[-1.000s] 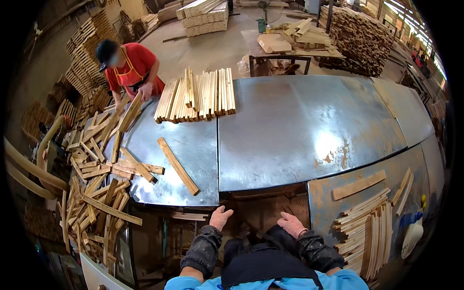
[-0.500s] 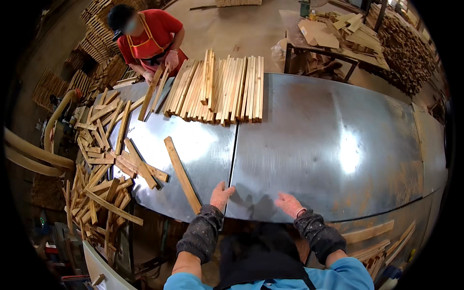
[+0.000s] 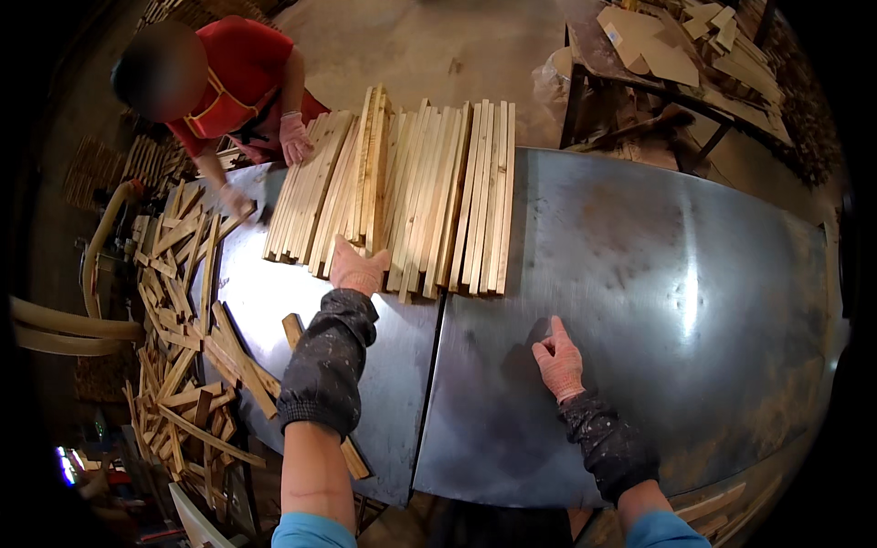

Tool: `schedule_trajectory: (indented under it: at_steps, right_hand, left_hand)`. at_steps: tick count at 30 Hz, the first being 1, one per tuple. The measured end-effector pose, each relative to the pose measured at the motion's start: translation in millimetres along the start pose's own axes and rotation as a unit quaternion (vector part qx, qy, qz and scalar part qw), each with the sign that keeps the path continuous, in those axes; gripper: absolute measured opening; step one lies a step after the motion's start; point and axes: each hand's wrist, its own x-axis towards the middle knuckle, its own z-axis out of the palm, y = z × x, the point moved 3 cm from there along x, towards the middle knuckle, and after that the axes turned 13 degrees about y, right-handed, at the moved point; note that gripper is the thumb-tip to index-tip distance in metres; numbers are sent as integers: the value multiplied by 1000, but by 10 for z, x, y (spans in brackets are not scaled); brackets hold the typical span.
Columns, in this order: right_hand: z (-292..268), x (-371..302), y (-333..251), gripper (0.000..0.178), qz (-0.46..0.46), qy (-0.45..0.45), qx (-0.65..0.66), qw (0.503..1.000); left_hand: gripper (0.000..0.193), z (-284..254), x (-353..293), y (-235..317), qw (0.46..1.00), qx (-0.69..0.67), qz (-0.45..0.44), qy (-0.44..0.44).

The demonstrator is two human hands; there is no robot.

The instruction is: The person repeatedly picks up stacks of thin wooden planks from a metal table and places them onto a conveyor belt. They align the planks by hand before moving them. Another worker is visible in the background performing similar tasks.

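At the near end of a few wooden strips point(image 3: 368, 173) lying on top of the row, my left hand point(image 3: 358, 269) in a pinkish work glove has its fingers and thumb on either side of their ends. Beneath them, many pale wooden strips point(image 3: 481, 210) lie side by side, pointing away from me. My right hand point(image 3: 560, 363), gloved alike, is over the metal tabletop point(image 3: 630, 301), open and holding nothing, its index finger stretched forward. A single strip point(image 3: 356, 459) lies partly hidden under my left forearm.
Loose wood offcuts point(image 3: 187, 338) are heaped along the table's left edge. Across from me, a co-worker in red point(image 3: 247, 68) has one hand on the row and the other by a strip. Beige hoses point(image 3: 73, 331) run at the far left; a cluttered bench point(image 3: 630, 68) stands behind.
My left hand has reached forward from the table's near edge to the top strips. My right hand has moved forward a little. The co-worker's one hand has moved onto the row.
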Motion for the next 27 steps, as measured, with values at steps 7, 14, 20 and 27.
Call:
schedule_trajectory:
  at_steps: [7,14,20,27]
  right_hand:
    - [58,208,-37,74,-7,-8,-8,1000]
    - [281,614,-414,80,-25,-65,-24,997]
    - [834,1105,-996,92,-91,1,-103,991]
    - [1096,1247,-1123,100,-104,-15,-164,981]
  left_hand:
    - [87,295,687,186,997,48,-30,-43]
    - [41,230,260,173,989,-105,70,77]
    - [63,486,-333,290,991,-4,107,74]
    - [107,498,-533,-214,992,-122,-3,25]
